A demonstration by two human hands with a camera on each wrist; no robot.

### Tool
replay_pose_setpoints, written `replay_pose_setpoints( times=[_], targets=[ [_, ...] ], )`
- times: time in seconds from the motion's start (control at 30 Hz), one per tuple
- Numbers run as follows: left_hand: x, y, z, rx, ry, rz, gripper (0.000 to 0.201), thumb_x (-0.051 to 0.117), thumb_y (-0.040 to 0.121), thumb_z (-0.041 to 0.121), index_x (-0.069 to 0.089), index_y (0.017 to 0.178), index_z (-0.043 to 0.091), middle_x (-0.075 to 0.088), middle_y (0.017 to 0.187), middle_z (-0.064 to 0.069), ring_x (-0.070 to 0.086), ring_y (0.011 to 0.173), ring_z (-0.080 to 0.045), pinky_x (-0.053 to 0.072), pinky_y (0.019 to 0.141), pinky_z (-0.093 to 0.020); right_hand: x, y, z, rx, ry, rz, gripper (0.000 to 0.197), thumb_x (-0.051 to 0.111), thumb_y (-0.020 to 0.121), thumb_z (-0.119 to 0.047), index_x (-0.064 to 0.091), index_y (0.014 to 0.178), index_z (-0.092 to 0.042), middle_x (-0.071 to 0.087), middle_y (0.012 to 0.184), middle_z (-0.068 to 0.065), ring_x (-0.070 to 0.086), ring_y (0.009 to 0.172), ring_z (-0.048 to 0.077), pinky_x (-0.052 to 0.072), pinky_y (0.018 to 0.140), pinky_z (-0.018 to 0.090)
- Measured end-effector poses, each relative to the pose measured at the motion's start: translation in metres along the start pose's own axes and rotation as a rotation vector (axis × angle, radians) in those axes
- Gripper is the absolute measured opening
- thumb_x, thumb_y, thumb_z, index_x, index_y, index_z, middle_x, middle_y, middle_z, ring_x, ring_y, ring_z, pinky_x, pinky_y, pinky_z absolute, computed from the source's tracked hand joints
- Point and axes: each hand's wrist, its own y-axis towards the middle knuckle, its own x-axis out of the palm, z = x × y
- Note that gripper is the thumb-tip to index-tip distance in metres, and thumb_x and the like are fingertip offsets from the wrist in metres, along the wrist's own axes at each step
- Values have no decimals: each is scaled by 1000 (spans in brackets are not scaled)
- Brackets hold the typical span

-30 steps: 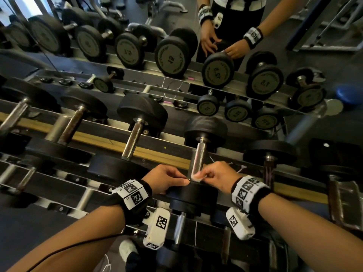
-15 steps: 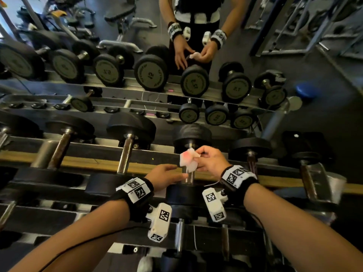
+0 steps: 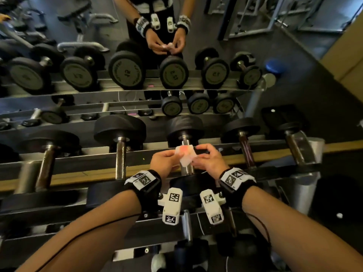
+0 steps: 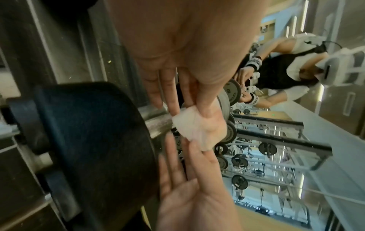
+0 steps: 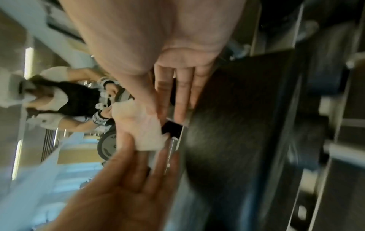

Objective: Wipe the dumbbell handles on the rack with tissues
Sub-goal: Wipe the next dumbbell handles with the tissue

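Both hands are up over the rack [image 3: 82, 171] now, close together, and the tissue [image 3: 185, 155] sits between them. The left hand [image 3: 165, 162] pinches one edge with thumb against fingers, and the left wrist view shows that thumb pressed flat on the white wad [image 4: 194, 132]. The right hand [image 3: 209, 160] pinches the other edge, so the tissue is held from 2 sides, just above the dumbbell handle [image 3: 186, 168] and clear of the metal, as far as the head view lets me judge. That handle runs from the far black head [image 3: 184, 127] toward the near one [image 3: 192, 186], right under the wrists. In the right wrist view the picture is smeared, but the tissue [image 5: 142, 128] shows between the 2 sets of fingers, with the dark weight beside them. Left along the rail, another dumbbell handle [image 3: 120, 158] stands bare. Beyond it all, a mirror [image 3: 334, 26] gives back the rack's numbered weights and the person's own hands.
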Motion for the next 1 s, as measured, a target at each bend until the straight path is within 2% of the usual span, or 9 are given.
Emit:
replay_pose_setpoints(
  times=[0.07,0.17,0.2,0.33,0.43,0.57,0.73,0.87,1.0],
  targets=[
    [-8,11,6,-12,84,16,8,71,88,20,77,93,17,74,89,-5,67,80,-19,53,69,-29,-7,-3,6,-43,-162,-20,42,70,83,5,53,118,-9,70,99,17,65,87,18,51,80,22],
    [-24,31,17,83,387,94,18,69,89,19,76,105,14,73,95,-7,67,89,-21,55,82,-35,-18,-10,18,-95,-281,-67,18,69,84,5,69,102,2,71,97,13,65,88,14,47,91,25],
    [-28,36,21,126,483,111,18,68,89,20,76,106,16,74,97,-5,66,93,-20,54,85,-33,-22,-13,21,-101,-262,-85,12,69,86,3,72,96,-1,72,94,8,65,88,12,47,92,25],
    [-31,50,28,159,664,145,14,70,87,29,76,99,25,70,87,5,62,87,-12,43,76,-22,-33,-22,26,-53,-201,-201,12,72,85,-9,77,94,-16,75,101,5,69,101,19,51,96,32],
    [-28,56,23,164,719,144,4,69,86,28,74,87,28,68,83,6,63,88,-13,43,77,-23,-33,-26,32,-43,-197,-208,20,74,83,-7,77,99,-19,75,101,-1,68,102,14,52,95,29],
    [-17,58,18,267,798,159,6,68,86,25,74,86,27,65,77,8,59,82,-12,42,74,-22,-33,-28,35,-48,-160,-160,21,74,84,-7,77,102,-17,75,102,-5,69,101,10,52,90,21],
    [-11,62,25,307,782,220,12,67,85,33,73,80,25,67,72,7,54,67,-2,34,55,-14,-31,-32,44,-41,-76,-127,22,71,86,-9,76,106,-17,75,107,-1,69,103,13,55,85,21],
    [-11,68,25,291,826,192,14,67,86,34,71,77,24,65,73,4,57,73,-11,38,61,-18,-29,-35,50,-39,31,-122,22,70,87,-7,75,105,-18,76,106,2,71,101,18,56,80,22],
    [-4,71,20,267,750,118,10,72,86,31,77,83,23,70,83,3,62,79,-12,43,65,-19,-28,-34,51,-43,52,-117,22,70,87,-7,75,104,-20,76,106,0,71,100,17,56,79,22]
  ],
)
